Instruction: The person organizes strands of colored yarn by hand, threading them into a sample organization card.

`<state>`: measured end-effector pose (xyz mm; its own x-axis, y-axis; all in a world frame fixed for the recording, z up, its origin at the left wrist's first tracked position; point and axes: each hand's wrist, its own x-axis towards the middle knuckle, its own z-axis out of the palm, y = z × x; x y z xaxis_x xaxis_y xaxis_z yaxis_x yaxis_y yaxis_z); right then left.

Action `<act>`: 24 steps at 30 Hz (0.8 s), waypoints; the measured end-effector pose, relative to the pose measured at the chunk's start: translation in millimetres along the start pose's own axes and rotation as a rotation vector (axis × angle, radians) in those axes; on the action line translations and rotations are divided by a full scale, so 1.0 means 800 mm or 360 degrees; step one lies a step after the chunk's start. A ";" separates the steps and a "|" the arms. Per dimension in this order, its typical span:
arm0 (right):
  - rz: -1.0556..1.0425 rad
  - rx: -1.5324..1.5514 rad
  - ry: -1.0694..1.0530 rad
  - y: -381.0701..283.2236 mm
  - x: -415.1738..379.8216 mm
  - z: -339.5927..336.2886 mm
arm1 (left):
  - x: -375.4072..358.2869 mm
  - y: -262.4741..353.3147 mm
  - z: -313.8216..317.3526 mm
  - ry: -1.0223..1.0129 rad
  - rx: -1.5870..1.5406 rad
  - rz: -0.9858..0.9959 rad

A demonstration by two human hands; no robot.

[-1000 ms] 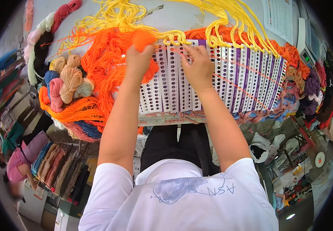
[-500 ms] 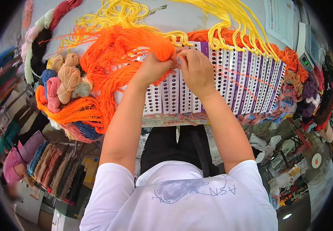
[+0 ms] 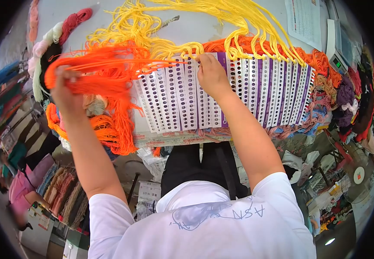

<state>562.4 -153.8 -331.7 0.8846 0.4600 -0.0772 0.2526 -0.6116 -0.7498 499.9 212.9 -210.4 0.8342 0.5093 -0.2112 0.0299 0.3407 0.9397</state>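
Off to the left, my left hand [image 3: 68, 88] is wrapped round one end of a bundle of bright orange yarn [image 3: 105, 71], somewhat smeared by motion. Several orange strands stretch from that bundle across to my right hand [image 3: 213, 75], whose fingertips pinch their ends at the top edge of a row of white and purple punched cards [image 3: 184, 97]. The cards have columns of round holes and lie overlapped side by side. Yellow thread [image 3: 243, 32] is looped along their upper edge, to either side of my right hand. More orange yarn [image 3: 120, 129] hangs below my left hand.
Coloured skeins lie around the table [image 3: 187, 23], with a purple one [image 3: 346, 97] at the right. A printed sheet [image 3: 303, 21] and a scale [image 3: 337, 52] sit at the back right. A fan [image 3: 359, 175] stands right; a person in pink [image 3: 22, 185] is at left.
My left hand has swung left, away from the right hand, carrying the orange yarn and drawing strands out between them. My right hand stays near the cards' top edge. More of the left cards shows.
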 end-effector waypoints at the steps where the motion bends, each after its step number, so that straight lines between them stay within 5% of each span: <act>1: 0.0053 0.0018 -0.0028 0.000 0.000 0.001 | 0.010 0.022 -0.003 0.0047 -0.0104 0.0093; 3: 0.0101 0.0053 -0.0032 -0.002 -0.002 0.002 | 0.012 0.046 0.044 0.0447 0.0505 0.0299; 6: 0.0113 0.0250 0.0150 -0.026 -0.009 -0.006 | 0.010 0.026 0.044 0.0496 0.0707 0.0326; 11: 0.0095 0.0805 0.0134 -0.156 -0.002 -0.045 | -0.075 -0.004 0.142 -0.0070 -0.0158 -0.0719; 16: -0.0009 0.0919 -0.0010 -0.204 0.005 -0.048 | -0.110 -0.008 0.171 -0.0255 -0.0557 -0.0975; 24: 0.0130 0.1322 -0.0235 -0.202 -0.005 -0.065 | -0.108 -0.011 0.154 -0.0356 -0.0736 -0.0938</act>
<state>538.0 -90.2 -176.0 0.8126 0.5496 -0.1941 -0.2311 -0.0019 -0.9729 495.3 68.3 -167.5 0.8447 -0.0126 -0.5351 0.3109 0.8254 0.4713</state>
